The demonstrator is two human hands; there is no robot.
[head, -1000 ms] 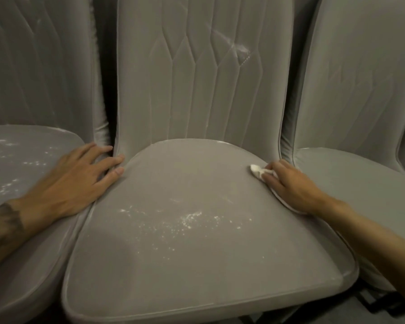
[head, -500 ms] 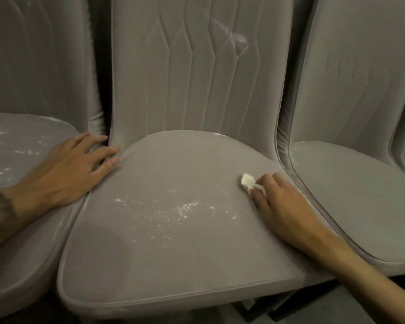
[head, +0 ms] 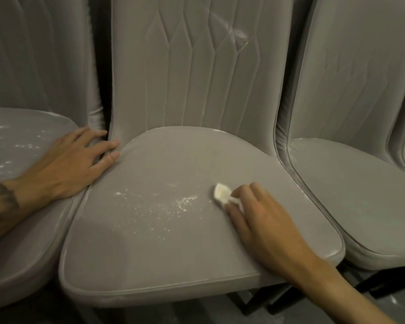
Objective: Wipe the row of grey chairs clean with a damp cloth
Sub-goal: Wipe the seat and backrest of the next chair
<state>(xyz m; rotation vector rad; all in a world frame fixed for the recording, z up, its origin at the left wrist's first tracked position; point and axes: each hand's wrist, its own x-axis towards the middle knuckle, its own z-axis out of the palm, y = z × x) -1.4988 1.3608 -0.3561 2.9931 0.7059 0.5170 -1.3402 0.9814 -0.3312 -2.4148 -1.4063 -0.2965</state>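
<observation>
On the middle chair seat (head: 173, 253), the right hand (head: 264, 220) pinches a white cloth (head: 221, 193) beside white specks (head: 182, 202); the left hand (head: 73, 164) lies flat, empty.

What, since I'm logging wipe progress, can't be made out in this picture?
Head view:
The cloth: mostly covered by the right hand holding it; full size and dampness unclear.
The left chair: seat cut off by the left edge, partly under the left hand.
The middle chair backrest: top cut off by the upper edge.
</observation>
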